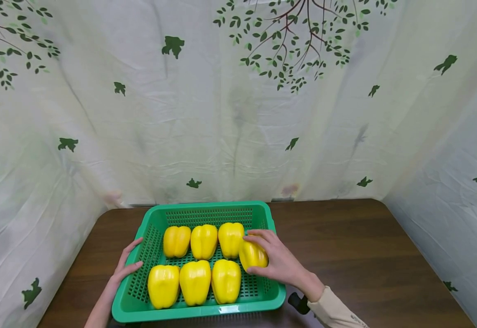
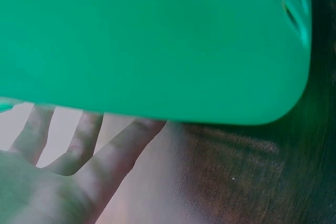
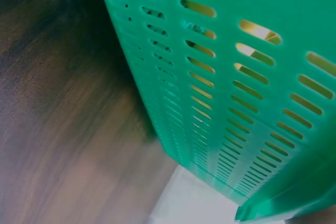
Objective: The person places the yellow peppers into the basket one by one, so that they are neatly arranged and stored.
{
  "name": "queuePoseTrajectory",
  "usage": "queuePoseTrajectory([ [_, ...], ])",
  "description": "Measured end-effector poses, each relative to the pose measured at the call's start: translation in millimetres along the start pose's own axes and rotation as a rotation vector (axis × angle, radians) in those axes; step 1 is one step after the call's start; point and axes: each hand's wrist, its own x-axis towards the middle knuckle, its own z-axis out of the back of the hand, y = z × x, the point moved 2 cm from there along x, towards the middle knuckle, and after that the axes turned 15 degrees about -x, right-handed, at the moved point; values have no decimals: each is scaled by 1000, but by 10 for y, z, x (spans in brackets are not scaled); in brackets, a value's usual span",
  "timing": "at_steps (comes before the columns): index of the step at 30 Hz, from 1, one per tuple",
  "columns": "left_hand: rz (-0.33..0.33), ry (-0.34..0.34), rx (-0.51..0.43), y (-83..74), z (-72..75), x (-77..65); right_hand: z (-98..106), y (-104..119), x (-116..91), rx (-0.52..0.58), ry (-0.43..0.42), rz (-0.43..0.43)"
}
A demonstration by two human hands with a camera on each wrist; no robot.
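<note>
The yellow bell pepper [image 1: 252, 255] I hold sits at the right end of the back row inside the green slotted basket [image 1: 205, 210], my right hand [image 1: 277, 260] curled over it with fingers wrapped around. Six more yellow peppers [image 1: 195, 281] fill the basket in two rows. My left hand [image 1: 124, 266] rests on the basket's left rim, fingers straight. The basket stands on the dark wooden bench [image 1: 365, 246].

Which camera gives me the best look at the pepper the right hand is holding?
The head view. It shows the yellow pepper gripped by the right hand inside the green basket, beside six others. The right wrist view shows only yellow glimpses through the basket's slots; the left wrist view shows no pepper.
</note>
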Motion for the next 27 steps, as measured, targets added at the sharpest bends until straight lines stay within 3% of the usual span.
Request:
queuePoseTrajectory([
  [14,23,-40,15,-19,-38,-12,-84,23,27,-114,63,-12],
  [21,100,-108,36,-37,-55,-43,-116,14,22,-170,66,-3],
  [27,68,-91,35,-34,-53,-35,-130,6,29,-201,62,7],
])
